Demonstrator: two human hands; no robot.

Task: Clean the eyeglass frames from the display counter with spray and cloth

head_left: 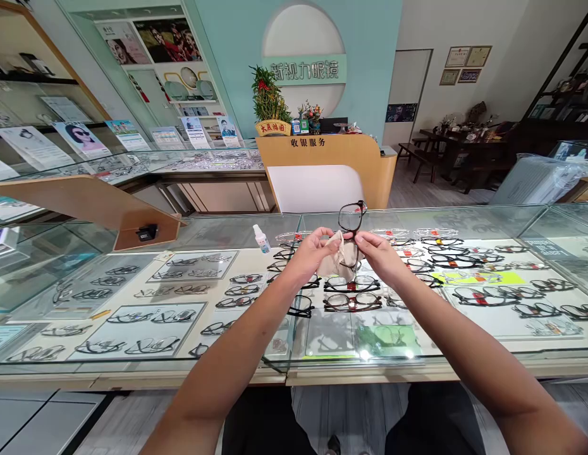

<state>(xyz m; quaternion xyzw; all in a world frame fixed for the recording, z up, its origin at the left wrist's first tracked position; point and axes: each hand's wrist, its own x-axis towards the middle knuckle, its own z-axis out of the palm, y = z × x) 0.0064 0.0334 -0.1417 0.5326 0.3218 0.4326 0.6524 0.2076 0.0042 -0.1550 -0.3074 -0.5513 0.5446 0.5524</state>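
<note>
Above the glass display case, my left hand (317, 248) is closed on a beige cloth (336, 258), which is wrapped round part of a pair of dark-framed glasses (351, 217). The glasses are turned on end, with one lens sticking up above the cloth and the other low, partly covered by it. My right hand (375, 251) pinches the frame near its middle, thumb and fingers together. Left of my hands, a small white spray bottle (262, 239) stands upright on the glass top.
Many glasses lie in rows inside the glass display case (294, 373). A wooden-backed stand or mirror (90, 199) rests on the left. Across the room are a cashier counter (322, 148), a plant and a plastic-wrapped box (535, 183) at the right.
</note>
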